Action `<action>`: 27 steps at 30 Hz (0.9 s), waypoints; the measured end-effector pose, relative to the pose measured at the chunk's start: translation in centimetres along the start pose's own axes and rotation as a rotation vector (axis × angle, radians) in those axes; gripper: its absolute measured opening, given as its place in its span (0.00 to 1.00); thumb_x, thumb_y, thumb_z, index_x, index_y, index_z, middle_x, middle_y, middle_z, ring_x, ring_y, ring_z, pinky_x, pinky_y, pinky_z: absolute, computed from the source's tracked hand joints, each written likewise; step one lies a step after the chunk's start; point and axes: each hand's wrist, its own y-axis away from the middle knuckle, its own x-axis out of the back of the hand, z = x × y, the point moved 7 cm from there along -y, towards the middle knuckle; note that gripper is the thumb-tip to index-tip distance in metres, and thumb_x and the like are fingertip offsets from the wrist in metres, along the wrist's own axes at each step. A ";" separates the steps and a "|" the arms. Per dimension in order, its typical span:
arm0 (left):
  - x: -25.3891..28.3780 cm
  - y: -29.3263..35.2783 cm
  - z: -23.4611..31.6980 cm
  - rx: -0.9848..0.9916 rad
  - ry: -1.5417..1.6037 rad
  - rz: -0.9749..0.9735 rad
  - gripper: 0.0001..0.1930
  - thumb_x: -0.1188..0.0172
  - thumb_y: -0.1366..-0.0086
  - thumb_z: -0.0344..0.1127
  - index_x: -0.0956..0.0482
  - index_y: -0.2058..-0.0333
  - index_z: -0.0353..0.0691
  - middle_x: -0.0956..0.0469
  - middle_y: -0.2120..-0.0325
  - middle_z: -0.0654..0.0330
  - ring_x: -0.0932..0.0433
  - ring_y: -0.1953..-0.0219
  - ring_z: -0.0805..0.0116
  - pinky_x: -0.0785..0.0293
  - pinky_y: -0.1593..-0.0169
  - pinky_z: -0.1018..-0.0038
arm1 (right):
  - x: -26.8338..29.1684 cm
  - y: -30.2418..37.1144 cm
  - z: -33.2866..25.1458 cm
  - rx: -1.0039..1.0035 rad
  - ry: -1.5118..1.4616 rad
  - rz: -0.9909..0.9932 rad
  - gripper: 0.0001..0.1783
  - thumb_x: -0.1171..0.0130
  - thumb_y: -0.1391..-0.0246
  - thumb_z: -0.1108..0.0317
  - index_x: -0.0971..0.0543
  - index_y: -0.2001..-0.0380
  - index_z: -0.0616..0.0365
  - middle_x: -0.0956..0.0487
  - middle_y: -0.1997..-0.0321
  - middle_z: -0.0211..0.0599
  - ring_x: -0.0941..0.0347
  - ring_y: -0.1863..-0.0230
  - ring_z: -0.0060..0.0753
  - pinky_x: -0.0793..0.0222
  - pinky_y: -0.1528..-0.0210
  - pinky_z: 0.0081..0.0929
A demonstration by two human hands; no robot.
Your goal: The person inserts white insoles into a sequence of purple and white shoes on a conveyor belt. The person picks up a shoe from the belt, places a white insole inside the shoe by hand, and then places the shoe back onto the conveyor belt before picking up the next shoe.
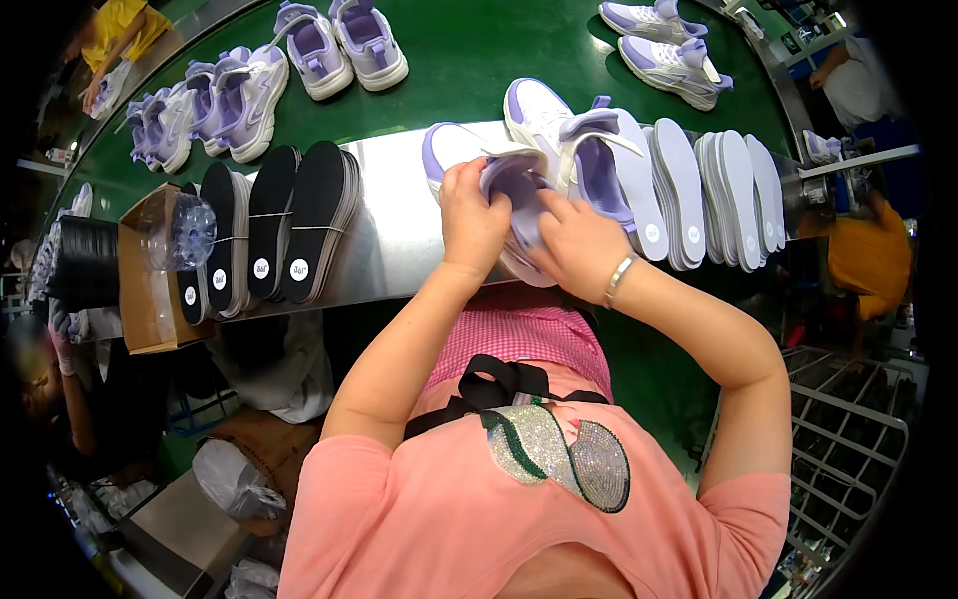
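Observation:
A white and lavender sneaker (446, 147) is held at the near edge of the metal ledge, its toe pointing away and its opening toward me. My left hand (473, 222) is closed around its left side, the thumb hooked over the collar. My right hand (579, 243) grips the opening's right side, with fingertips reaching inside and partly hidden. A pale rounded edge shows below the opening; whether it is the heel or an insole I cannot tell. Its matching sneaker (602, 180) rests just to the right, beside stacks of white insoles (678, 190).
Banded black insole stacks (321, 220) stand left on the metal ledge (389, 215), next to a cardboard box (140, 290) with a clear plastic bottle (185, 235). More sneakers (251, 100) sit on the green belt (469, 50) beyond. A wire rack (838, 439) stands right; other people work around.

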 end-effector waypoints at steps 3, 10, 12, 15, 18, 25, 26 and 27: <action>0.1 0.3 0.3 0.005 -0.021 0.011 0.19 0.48 0.54 0.27 0.31 0.59 0.32 0.33 0.59 0.47 0.35 0.56 0.50 0.40 0.49 0.63 | 1.6 1.2 0.7 -0.112 0.132 -0.262 0.17 0.45 0.58 0.58 0.26 0.68 0.59 0.26 0.66 0.43 0.28 0.65 0.43 0.32 0.64 0.38; 0.0 0.3 -0.1 0.011 0.014 -0.010 0.19 0.48 0.54 0.26 0.31 0.59 0.32 0.33 0.60 0.47 0.36 0.56 0.50 0.41 0.49 0.63 | -0.3 -0.6 -0.2 0.051 0.124 -0.275 0.09 0.47 0.59 0.65 0.22 0.79 0.59 0.25 0.74 0.43 0.27 0.68 0.41 0.30 0.67 0.33; -0.3 0.1 -0.1 0.010 0.028 -0.029 0.19 0.48 0.54 0.26 0.31 0.59 0.32 0.33 0.60 0.48 0.36 0.56 0.50 0.41 0.49 0.64 | -2.1 -2.0 -0.4 0.075 0.115 -0.272 0.08 0.47 0.60 0.66 0.22 0.78 0.59 0.25 0.74 0.43 0.27 0.69 0.41 0.30 0.67 0.32; -0.3 0.0 -0.6 0.024 0.056 -0.055 0.19 0.48 0.55 0.25 0.31 0.60 0.32 0.32 0.61 0.48 0.35 0.56 0.50 0.40 0.49 0.65 | -3.7 -3.7 -0.5 0.084 0.055 -0.220 0.07 0.45 0.61 0.67 0.22 0.78 0.59 0.25 0.74 0.43 0.26 0.69 0.41 0.29 0.67 0.33; -0.1 0.1 -0.5 0.032 0.115 -0.068 0.19 0.48 0.56 0.24 0.31 0.60 0.32 0.32 0.61 0.48 0.34 0.57 0.52 0.38 0.50 0.66 | -5.0 -4.0 0.2 0.005 0.062 -0.390 0.08 0.44 0.62 0.68 0.21 0.76 0.59 0.23 0.71 0.46 0.25 0.67 0.41 0.29 0.65 0.32; -0.4 -0.4 -0.2 0.078 0.170 -0.095 0.18 0.48 0.57 0.23 0.30 0.62 0.33 0.31 0.63 0.50 0.32 0.59 0.54 0.36 0.52 0.68 | -10.6 -5.5 0.9 0.145 -0.033 -0.873 0.12 0.44 0.65 0.69 0.21 0.71 0.57 0.22 0.72 0.45 0.25 0.69 0.41 0.31 0.67 0.33; -0.3 -0.4 -0.3 0.093 0.177 -0.096 0.19 0.48 0.57 0.23 0.30 0.62 0.32 0.31 0.63 0.50 0.32 0.59 0.54 0.35 0.52 0.69 | -10.6 -5.4 0.8 0.167 -0.036 -0.900 0.12 0.44 0.64 0.69 0.21 0.71 0.58 0.22 0.72 0.45 0.25 0.68 0.41 0.31 0.67 0.33; -0.4 -0.4 -0.5 0.084 0.167 -0.100 0.19 0.48 0.57 0.23 0.30 0.61 0.32 0.31 0.63 0.50 0.32 0.59 0.54 0.35 0.52 0.69 | -10.6 -5.2 0.7 0.171 -0.028 -0.922 0.12 0.44 0.64 0.69 0.21 0.71 0.58 0.22 0.71 0.45 0.25 0.68 0.41 0.31 0.66 0.33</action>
